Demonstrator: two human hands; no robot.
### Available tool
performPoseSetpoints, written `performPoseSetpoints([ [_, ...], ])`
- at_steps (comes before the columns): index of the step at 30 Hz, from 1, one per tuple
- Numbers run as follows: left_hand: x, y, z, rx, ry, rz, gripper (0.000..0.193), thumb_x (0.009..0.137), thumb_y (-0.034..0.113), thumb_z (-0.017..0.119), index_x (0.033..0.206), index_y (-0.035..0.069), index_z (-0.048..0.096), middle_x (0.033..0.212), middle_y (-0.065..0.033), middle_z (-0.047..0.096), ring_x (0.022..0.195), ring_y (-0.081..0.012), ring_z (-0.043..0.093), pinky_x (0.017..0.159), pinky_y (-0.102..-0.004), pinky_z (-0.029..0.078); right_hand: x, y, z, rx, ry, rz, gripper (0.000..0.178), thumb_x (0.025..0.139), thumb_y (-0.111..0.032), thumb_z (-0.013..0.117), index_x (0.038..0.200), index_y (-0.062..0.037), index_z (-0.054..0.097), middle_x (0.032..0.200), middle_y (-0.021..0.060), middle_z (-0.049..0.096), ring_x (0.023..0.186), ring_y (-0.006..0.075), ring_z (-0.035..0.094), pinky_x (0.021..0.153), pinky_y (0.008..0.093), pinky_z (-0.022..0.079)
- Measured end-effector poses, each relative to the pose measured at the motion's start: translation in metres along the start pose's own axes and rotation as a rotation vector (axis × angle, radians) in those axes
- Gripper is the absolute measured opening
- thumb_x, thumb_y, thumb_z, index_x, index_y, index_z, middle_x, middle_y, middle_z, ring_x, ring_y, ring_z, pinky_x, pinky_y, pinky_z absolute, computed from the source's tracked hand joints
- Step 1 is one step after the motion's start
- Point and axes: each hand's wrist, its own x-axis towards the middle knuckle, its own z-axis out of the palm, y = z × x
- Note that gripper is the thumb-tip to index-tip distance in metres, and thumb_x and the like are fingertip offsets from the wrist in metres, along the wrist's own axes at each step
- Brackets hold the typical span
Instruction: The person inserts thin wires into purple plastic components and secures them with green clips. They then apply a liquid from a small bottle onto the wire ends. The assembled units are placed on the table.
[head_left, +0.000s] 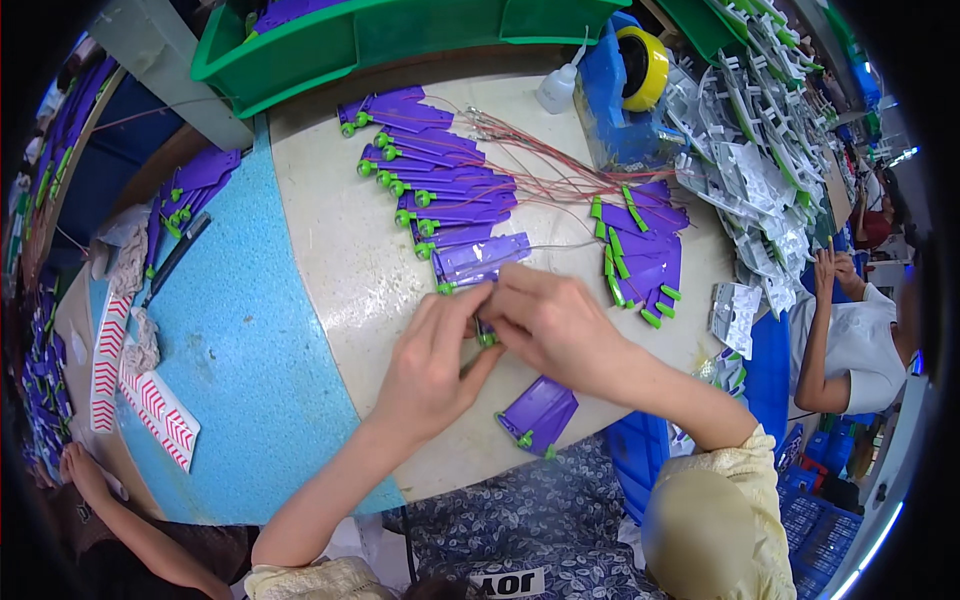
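Over the middle of the table (330,250), the left hand (425,350) and right hand (550,315) meet at a small green-ended part (487,337); the left thumb and forefinger are clamped on it from the left, and the right fingertips are drawn together on its upper end, though the fingers hide most of it and its exact shape is hard to make out. Just beyond the hands, toward the far edge, a slanting row of purple panels (455,185) with green knobs overlaps, the nearest panel lying close to the fingertips. Thin reddish wires (540,160) run from the row toward the right edge, where a stack of purple pieces with green tabs (655,260) lies. Nearer the table's front edge, below the right hand, sit more purple pieces (540,410). Toward the far right corner stand a white squeeze bottle (555,92) and a blue tape dispenser (604,80) with a yellow tape roll (655,70), beside heaped grey plastic parts (750,180). A speckled blue mat (240,330) covers the table's left side, bearing red-chevroned strips (108,365).
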Motion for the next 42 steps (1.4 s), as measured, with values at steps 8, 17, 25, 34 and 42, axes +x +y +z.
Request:
performPoseSetpoints([
  [8,-0.001,-0.009,0.001,-0.111,0.018,-0.069,0.063,0.073,-0.004,0.082,0.129,0.001,0.056,0.117,-0.0146,0.066,0.097,-0.0254,0.07,0.083,-0.0348,0.06,-0.007,-0.008,-0.003,0.228,-0.002,0.294,0.009,0.078,-0.002,0.074,0.086,0.0031,0.071,0.078,0.0166,0.068,0.068,0.0285,0.067,0.063,0.038,0.052],
  [17,0.002,-0.006,-0.001,-0.029,0.034,-0.006,0.045,0.074,-0.003,0.081,0.115,0.001,0.064,0.118,-0.0145,0.065,0.099,-0.0273,0.069,0.083,-0.0349,0.06,0.008,0.001,-0.02,0.286,-0.181,0.397,0.011,0.081,-0.001,0.077,0.091,0.0018,0.074,0.071,0.0055,0.066,0.058,0.0091,0.051,0.054,0.0296,0.041],
  [25,0.002,-0.006,0.002,-0.052,0.017,-0.009,0.037,0.074,-0.002,0.08,0.107,-0.002,0.063,0.117,-0.0148,0.061,0.105,-0.0315,0.063,0.086,-0.0389,0.055,-0.004,-0.001,-0.036,0.052,-0.226,0.102,0.014,0.082,-0.003,0.076,0.095,0.001,0.073,0.079,0.0127,0.067,0.065,0.0315,0.063,0.062,0.0409,0.049],
  [34,0.007,-0.003,0.005,0.026,0.002,0.056,0.042,0.074,-0.003,0.082,0.112,0.0,0.064,0.118,-0.0149,0.062,0.102,-0.0264,0.065,0.081,-0.0344,0.058,-0.02,-0.089,-0.127,-0.079,-0.064,0.14,0.009,0.087,-0.007,0.073,0.094,-0.0035,0.069,0.085,0.0104,0.071,0.07,0.0308,0.066,0.062,0.0382,0.049],
  [42,0.002,-0.005,0.003,-0.129,0.022,-0.078,0.053,0.073,0.0,0.083,0.119,0.001,0.057,0.104,-0.0141,0.061,0.091,-0.0285,0.064,0.079,-0.0393,0.054,-0.001,0.005,0.002,0.158,-0.059,0.162,0.01,0.091,-0.003,0.066,0.097,0.0051,0.063,0.087,0.0225,0.069,0.078,0.041,0.068,0.069,0.0444,0.054],
])
